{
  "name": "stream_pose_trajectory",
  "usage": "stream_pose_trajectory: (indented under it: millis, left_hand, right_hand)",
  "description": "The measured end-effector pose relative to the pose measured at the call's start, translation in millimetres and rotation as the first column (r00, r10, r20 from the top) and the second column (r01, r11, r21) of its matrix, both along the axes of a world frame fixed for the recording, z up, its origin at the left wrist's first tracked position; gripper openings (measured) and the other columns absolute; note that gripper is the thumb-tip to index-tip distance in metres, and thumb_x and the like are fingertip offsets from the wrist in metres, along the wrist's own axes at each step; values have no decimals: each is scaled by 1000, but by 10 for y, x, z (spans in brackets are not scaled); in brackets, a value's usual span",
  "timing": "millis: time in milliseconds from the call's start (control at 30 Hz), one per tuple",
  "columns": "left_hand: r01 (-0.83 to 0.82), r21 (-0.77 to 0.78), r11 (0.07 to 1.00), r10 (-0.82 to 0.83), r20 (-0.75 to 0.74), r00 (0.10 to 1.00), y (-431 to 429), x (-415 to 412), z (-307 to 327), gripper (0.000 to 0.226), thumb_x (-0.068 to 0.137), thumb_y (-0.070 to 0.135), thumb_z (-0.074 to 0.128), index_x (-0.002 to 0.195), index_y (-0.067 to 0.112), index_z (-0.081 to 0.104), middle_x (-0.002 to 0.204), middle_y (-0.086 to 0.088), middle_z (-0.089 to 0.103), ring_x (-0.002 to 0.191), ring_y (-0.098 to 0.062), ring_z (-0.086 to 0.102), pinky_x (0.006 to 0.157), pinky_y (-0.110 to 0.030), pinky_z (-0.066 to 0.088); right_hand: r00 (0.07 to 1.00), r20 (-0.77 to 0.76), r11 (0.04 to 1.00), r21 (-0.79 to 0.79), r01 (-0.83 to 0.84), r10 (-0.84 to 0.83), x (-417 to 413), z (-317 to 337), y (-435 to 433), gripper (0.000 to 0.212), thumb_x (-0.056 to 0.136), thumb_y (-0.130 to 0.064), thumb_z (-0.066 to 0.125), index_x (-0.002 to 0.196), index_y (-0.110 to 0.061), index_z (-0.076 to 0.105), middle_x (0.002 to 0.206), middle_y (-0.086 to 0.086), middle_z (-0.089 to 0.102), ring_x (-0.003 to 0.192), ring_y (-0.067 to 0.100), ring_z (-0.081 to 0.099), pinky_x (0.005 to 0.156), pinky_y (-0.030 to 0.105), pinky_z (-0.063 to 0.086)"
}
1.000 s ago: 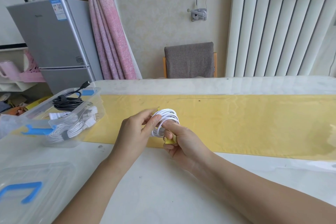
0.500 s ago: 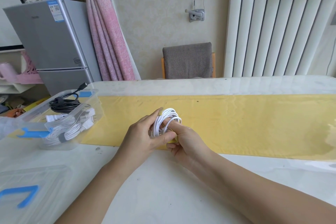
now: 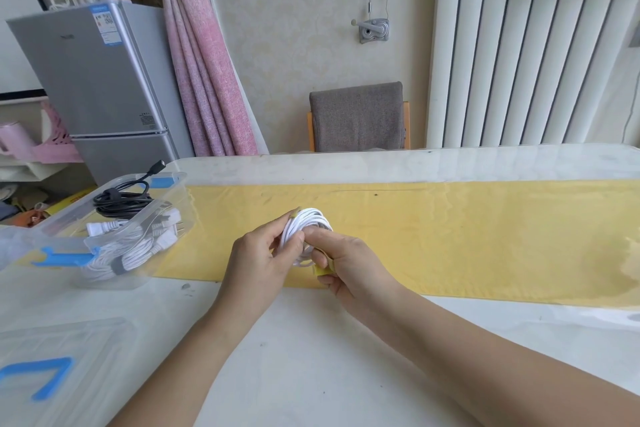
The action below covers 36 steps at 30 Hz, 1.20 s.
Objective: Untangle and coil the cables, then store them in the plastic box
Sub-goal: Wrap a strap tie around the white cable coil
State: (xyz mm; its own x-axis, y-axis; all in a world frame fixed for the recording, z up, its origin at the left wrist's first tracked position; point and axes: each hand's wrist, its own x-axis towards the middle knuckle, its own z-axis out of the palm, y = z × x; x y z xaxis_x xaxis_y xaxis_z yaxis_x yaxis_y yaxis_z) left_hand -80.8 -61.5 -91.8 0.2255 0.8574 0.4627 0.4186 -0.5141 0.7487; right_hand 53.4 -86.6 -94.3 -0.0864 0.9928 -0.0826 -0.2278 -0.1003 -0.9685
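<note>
Over the near edge of the yellow runner (image 3: 467,236), my hands meet at mid-counter (image 3: 311,357), with open surface to the right and nearer to me. My left hand (image 3: 256,253) pinches the white cable coil (image 3: 306,220); my right hand (image 3: 349,263) curls round it and a yellow tie (image 3: 325,269). The coil's loops arch up toward the far side. The plastic box (image 3: 181,204), far left, holds white cables (image 3: 138,243) and a black cable (image 3: 121,199); its lid (image 3: 79,350) lies near left. A chair (image 3: 358,118) and a fridge (image 3: 100,87) stand beyond.

From my feed, two bare forearms run up from the bottom edge of the frame, slim and uncovered, ending mid-frame in a bare left hand (image 3: 256,255) and right hand (image 3: 351,265).
</note>
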Motion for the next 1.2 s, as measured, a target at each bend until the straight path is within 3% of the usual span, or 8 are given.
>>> stream_pose_trajectory:
  millis: [100,267,367,533,767,900,1067,1200]
  left_hand:
    - [-1,-19,1000,2,60,998,63,-43,-36,32,83,43,49,104,29,69,77,-6,68,77,-30,61,71,-41,51]
    - [-11,-54,998,17,127,992,87,-77,-25,19,88,28,51,93,32,69,78,-3,68,72,-12,58,66,-29,47]
    - [-45,-50,998,52,129,990,120,-116,-39,20,93,20,54,90,36,67,70,8,66,68,-9,57,65,-25,45]
    - [-144,-67,987,153,173,973,203,-191,-61,17,93,12,58,105,24,64,79,13,72,81,-9,67,75,-28,50]
    - [-157,-134,978,186,240,953,228,-230,-22,15,92,14,60,95,29,56,74,13,73,71,-4,67,64,-19,50]
    - [-86,-224,971,163,349,923,231,-233,17,14,92,11,60,103,20,59,73,5,74,69,-8,66,62,-15,50]
    - [-4,-283,959,126,416,901,229,-226,27,17,91,11,61,106,17,61,78,-2,75,77,-18,66,74,-32,52]
    - [86,-272,958,45,442,896,207,-226,51,19,91,10,60,108,17,61,85,-7,75,77,-19,65,72,-33,52]
  right_hand:
    - [990,139,996,93,10,-23,60,74,17,15,90,-25,61,83,-14,69,56,-6,41,52,6,38,54,19,30]
    - [921,386,975,221,-30,-59,138,133,65,33,80,-30,75,107,-12,72,56,-4,52,50,3,44,56,12,36]
    - [835,538,962,270,-43,-114,157,166,68,36,77,-36,77,106,-15,72,56,-5,56,43,2,44,47,9,29]
    - [614,760,943,323,-75,-212,242,263,107,26,76,-41,76,94,-22,77,64,-4,63,56,11,48,59,28,41]
    - [454,843,869,429,-245,-288,309,377,79,38,82,-35,72,118,-24,67,87,-3,70,58,3,48,67,27,42]
    - [383,846,805,499,-322,-371,283,356,65,22,88,-27,64,109,-22,60,81,-7,65,64,11,52,67,31,46]
    - [479,783,734,584,-345,-398,260,375,50,6,84,-11,63,90,-13,63,71,-8,62,54,0,48,57,11,37]
    - [741,638,801,546,-245,-209,286,438,56,12,77,-9,76,75,-8,64,70,5,64,58,2,50,59,22,43]
